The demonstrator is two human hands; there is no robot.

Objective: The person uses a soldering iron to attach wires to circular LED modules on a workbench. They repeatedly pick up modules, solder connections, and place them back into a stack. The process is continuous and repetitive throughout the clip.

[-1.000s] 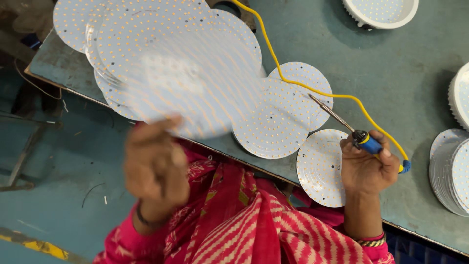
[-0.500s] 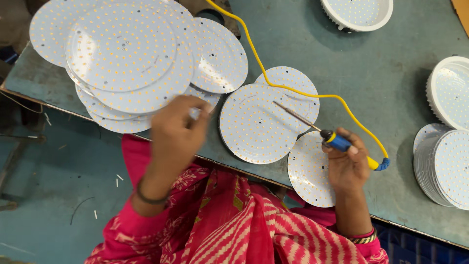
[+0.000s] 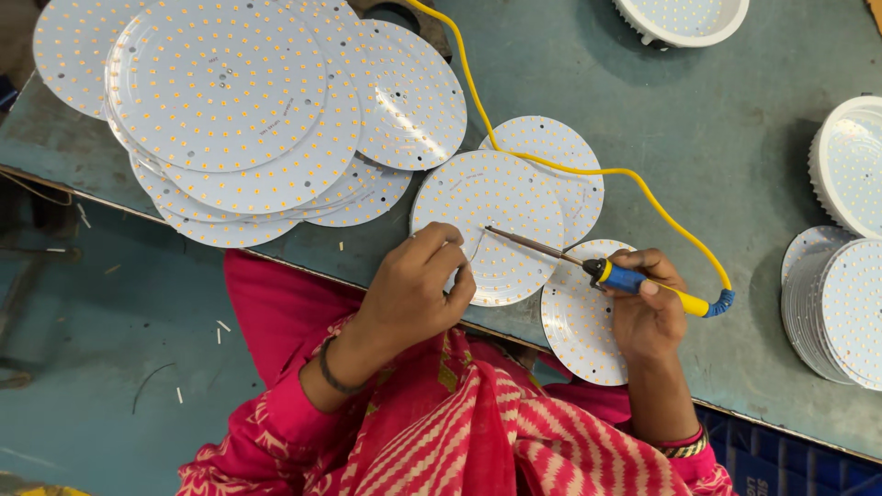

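Note:
My right hand (image 3: 648, 312) grips a soldering iron (image 3: 634, 280) with a blue and yellow handle; its metal tip rests on a round white LED board (image 3: 501, 197) lying near the table's front edge. My left hand (image 3: 418, 285) sits at that board's lower left edge, fingers pinched together; whether something thin is between them is not visible. The iron's yellow cord (image 3: 551, 165) runs back across the table. A second round board (image 3: 579, 321) lies under my right hand, and a third (image 3: 560, 147) peeks out behind the middle one.
A fanned pile of large round LED boards (image 3: 230, 110) covers the table's left part. Stacks of round boards (image 3: 841, 312) and a white lamp housing (image 3: 850, 161) stand at the right; another housing (image 3: 684, 18) is at the back. The green table (image 3: 717, 156) ends near my lap.
My left hand has come from the lap side up to the middle board's edge. The right hand and iron stayed on the board; the camera view shifted closer.

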